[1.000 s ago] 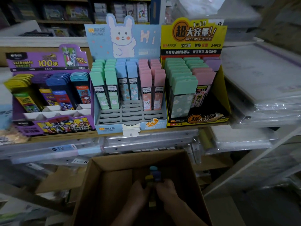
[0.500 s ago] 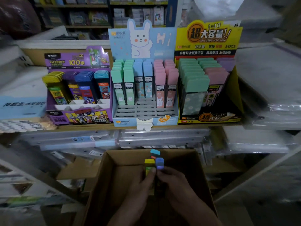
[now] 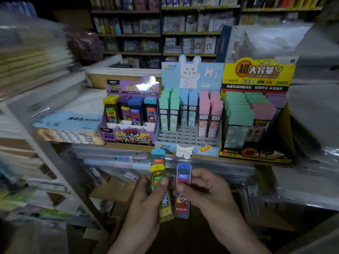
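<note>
We have three slim lead cases in hand, low in the centre of the frame, just below the shelf [image 3: 113, 144]. Our left hand [image 3: 145, 204] is wrapped round two of them, thumb pressed on the front: the yellow case [image 3: 158, 177] lies on top and the teal case [image 3: 157, 156] pokes up behind it. Our right hand [image 3: 207, 189] pinches the blue case [image 3: 182, 182] between thumb and fingers, upright, just beside the other two but apart from them.

The purple display box [image 3: 128, 139] stands on the shelf above and slightly left of the hands. Its yellow, purple, blue and teal columns are each partly filled (the front slots look bare). We judge the restocking to be somewhere in the middle: the cases are split between the hands, but none of the three is in its column yet. What is left is to lift each one to its matching colour and slide it in. The bunny display [image 3: 189, 74] and the yellow display [image 3: 256, 72] to the right play no part.
</note>
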A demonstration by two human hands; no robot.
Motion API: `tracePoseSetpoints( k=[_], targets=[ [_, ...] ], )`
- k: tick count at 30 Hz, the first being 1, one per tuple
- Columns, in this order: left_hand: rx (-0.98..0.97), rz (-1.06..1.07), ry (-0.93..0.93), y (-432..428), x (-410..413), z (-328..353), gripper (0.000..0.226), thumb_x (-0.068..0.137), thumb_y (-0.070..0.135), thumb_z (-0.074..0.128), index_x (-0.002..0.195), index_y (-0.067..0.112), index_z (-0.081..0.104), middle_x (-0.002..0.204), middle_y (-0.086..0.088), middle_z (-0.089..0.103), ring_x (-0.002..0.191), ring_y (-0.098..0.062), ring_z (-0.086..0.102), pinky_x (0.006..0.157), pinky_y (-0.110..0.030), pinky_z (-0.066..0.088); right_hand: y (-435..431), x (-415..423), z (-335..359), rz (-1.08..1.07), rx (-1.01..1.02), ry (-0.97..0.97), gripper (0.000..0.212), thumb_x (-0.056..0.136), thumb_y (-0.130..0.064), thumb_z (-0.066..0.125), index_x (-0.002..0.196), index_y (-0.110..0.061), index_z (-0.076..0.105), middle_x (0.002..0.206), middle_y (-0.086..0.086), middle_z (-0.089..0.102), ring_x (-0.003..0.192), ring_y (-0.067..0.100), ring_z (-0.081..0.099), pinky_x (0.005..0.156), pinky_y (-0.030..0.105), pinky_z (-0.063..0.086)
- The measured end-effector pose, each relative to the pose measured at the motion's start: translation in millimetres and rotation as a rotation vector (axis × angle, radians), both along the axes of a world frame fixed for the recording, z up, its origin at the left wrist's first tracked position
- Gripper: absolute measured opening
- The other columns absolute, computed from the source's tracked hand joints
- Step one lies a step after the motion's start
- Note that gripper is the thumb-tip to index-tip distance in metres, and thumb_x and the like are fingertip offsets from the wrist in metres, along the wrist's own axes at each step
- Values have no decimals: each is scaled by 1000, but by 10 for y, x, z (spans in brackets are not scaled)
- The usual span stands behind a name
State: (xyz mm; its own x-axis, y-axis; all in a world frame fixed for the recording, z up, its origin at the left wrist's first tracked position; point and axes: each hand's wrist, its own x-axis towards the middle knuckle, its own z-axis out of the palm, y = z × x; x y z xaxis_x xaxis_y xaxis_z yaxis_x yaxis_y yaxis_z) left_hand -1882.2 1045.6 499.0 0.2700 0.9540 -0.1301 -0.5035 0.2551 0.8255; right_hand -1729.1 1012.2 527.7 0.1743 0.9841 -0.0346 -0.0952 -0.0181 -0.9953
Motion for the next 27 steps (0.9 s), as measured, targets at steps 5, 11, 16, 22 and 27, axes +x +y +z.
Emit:
tracePoseSetpoints(
  k=[5,11,16,22,27],
  targets=[
    [166,133,44,-3,-196,262,25,93,24,63,115,13,70,111,-24,74,97,-35,74,77,-40,62,108,2,326,133,138,-63,39,81,-1,78,113,-19,64,99,5,78,93,19,75,74,26,59],
    [165,160,25,60,-477,435,15,90,27,71,100,17,74,84,-16,63,60,-19,54,49,-27,46,290,-98,656,142,225,-310,21,89,-27,73,101,-43,65,95,-11,78,90,6,74,72,31,61],
    [89,104,-96,238,-695,573,47,76,32,82,110,4,67,76,-17,57,50,-17,46,39,-26,37,521,-255,865,27,277,-453,16,92,-43,63,94,-28,70,84,-14,76,76,2,72,64,24,58],
    [52,-124,-287,554,-1053,669,42,85,33,71,113,3,64,75,-14,54,49,-16,44,38,-24,39,804,-455,986,-14,305,-299,29,93,-32,66,91,-3,70,85,11,74,76,17,69,66,24,57],
    [78,-175,-310,775,-1262,736,42,77,29,76,109,3,67,74,-15,54,48,-17,44,37,-24,39,933,-641,1012,-52,322,-223,19,90,-23,71,89,-5,74,76,5,73,67,7,65,62,17,52]
  ],
)
